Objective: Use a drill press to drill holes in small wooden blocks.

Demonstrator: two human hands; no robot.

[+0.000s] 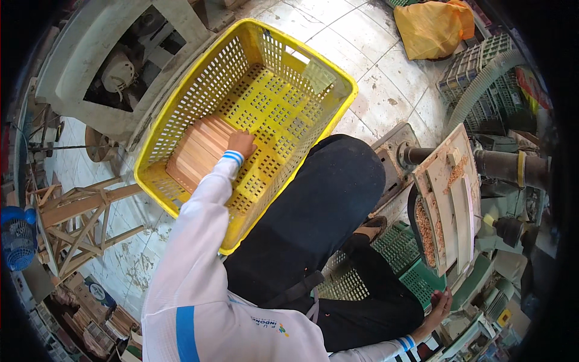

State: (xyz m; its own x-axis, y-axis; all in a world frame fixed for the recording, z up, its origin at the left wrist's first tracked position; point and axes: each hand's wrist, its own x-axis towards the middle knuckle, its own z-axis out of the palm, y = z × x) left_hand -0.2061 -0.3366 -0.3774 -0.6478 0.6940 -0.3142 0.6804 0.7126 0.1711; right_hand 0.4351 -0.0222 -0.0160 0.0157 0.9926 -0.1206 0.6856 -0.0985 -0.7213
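Bending in a curled shape, the left hand point(242, 145) is at the right edge of a group of light and reddish-brown wooden strips point(202, 152), left of the frame's centre; whether its fingers grasp a strip cannot be told. The strips lie side by side inside a yellow perforated crate point(347, 99), toward its left end. The right hand point(439, 306), at lower right, has its fingers partly bent near the lower edge of a pale wooden board point(443, 205); whether it holds anything cannot be told. Brown pellet-like material point(426, 232) shows at that board's left side. A dark-clad leg point(307, 211) crosses the centre, beside the crate. Green crates point(395, 250) stand low at right of centre. An orange bag point(431, 29) lies on the soiled tiled floor point(386, 99), upper right. A wooden frame point(84, 226) stands at left, below a pale machine housing point(78, 78).
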